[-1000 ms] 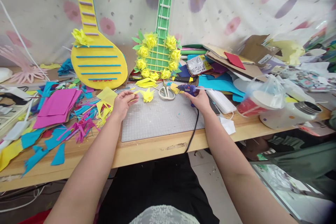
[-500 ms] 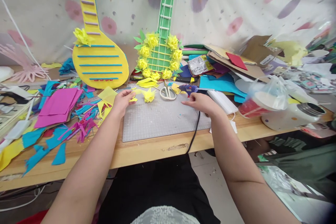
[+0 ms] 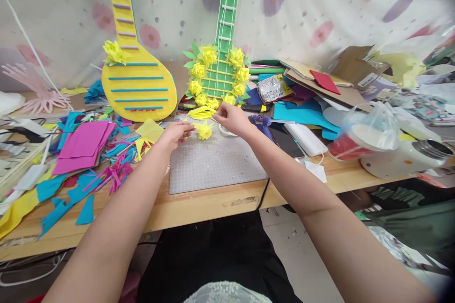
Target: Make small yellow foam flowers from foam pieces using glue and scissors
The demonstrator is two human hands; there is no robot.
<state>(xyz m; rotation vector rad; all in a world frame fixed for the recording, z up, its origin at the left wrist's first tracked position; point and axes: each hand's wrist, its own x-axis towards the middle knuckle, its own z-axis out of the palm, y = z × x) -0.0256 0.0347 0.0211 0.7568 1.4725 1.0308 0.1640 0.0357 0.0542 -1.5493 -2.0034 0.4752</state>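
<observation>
My left hand (image 3: 177, 134) is at the left edge of the grey cutting mat (image 3: 216, 163), its fingers curled together; whatever they hold is hidden. Just right of its fingertips sits a yellow paper flower (image 3: 204, 130) on the mat. My right hand (image 3: 232, 118) reaches across the back of the mat, thumb and fingers pinched close to the right end of a pile of yellow paper strips (image 3: 201, 113). I cannot make out anything in that pinch. Beneath this hand, scissors (image 3: 226, 131) are mostly covered, with only part of a pale handle showing.
Behind the mat stand a yellow paper guitar (image 3: 138, 87) and a green one (image 3: 219, 75) ringed with yellow flowers. A purple glue gun (image 3: 262, 124) and black phone (image 3: 286, 139) lie right, beside a bagged cup (image 3: 362, 137). Magenta sheets (image 3: 80, 147) and scraps cover the left.
My right hand has moved left from beside the glue gun to over the scissors, near the yellow strips. My left hand has shifted slightly right, nearer the flower. The phone is now uncovered.
</observation>
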